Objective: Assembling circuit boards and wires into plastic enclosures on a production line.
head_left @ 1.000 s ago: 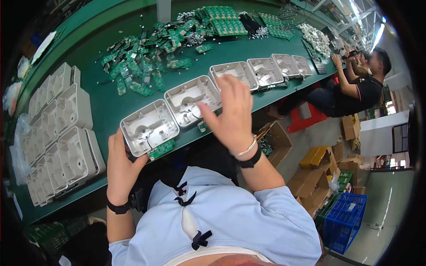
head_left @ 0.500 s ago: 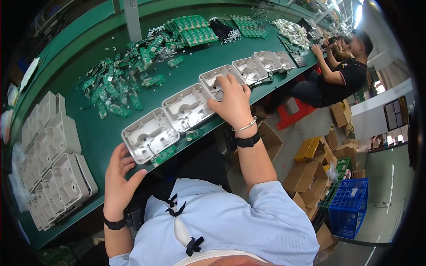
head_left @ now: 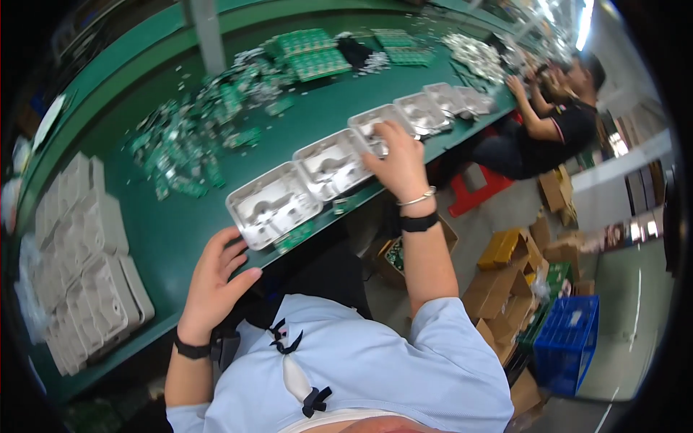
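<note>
Several white plastic housings stand end to end in a slanting row along the table's near edge. My left hand [head_left: 220,280] is open, its fingertips at the left end of the nearest housing [head_left: 273,206] and its thumb held apart. A second housing [head_left: 333,167] lies between my hands. My right hand [head_left: 399,160] reaches over the third housing [head_left: 372,119], with bent fingers inside it and the thumb by its near wall, closed on that wall. Small parts and dark wires lie inside the housings. A green circuit board [head_left: 294,237] sits beside the nearest housing.
Loose circuit boards [head_left: 180,148] are heaped across the table, with board panels [head_left: 314,54] behind. White housings [head_left: 90,289] are stacked at the left. To the right a person [head_left: 556,123] works by a red stool [head_left: 480,191]. Cardboard boxes [head_left: 498,289] and a blue crate [head_left: 567,343] stand on the floor.
The row of housings has slid to the right along the table edge, and both my hands have moved right with it. The small boards beside the row have shifted too.
</note>
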Motion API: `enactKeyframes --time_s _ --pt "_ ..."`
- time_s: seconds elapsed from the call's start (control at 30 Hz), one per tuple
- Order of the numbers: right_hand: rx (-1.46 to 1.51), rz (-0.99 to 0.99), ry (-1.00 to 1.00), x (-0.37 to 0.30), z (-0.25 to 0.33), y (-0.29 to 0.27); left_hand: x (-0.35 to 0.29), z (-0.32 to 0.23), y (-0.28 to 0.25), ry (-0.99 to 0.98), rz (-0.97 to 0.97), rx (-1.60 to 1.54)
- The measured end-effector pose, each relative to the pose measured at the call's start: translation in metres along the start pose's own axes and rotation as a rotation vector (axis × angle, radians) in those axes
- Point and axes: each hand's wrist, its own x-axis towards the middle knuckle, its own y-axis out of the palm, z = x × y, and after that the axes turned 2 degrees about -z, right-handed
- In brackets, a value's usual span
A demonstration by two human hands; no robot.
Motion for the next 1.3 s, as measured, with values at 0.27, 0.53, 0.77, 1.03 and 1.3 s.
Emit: enactKeyframes --time_s 0.27,0.53,0.77,1.03,1.3 --pt "-0.028 0.05 -0.015 0.009 -0.05 -0.015 0.025 0.025 0.015 0.233 0.161 0.042" --pt "0.062 -0.104 -0.229 0.004 0.024 -0.035 -0.052 -0.027 -0.025 0.503 -0.182 0.59" --pt "0.454 0.195 -0.27 -0.012 0.157 -0.064 -0.119 -0.034 -0.077 0.437 -0.918 1.377" --pt "0.196 0.34 -0.593 0.026 0.225 -0.015 -0.118 0.002 -0.104 0.37 -1.038 1.585" --pt "-0.134 0.308 -0.582 0.077 0.239 0.004 -0.132 0.008 -0.094 0.51 -1.06 1.534"
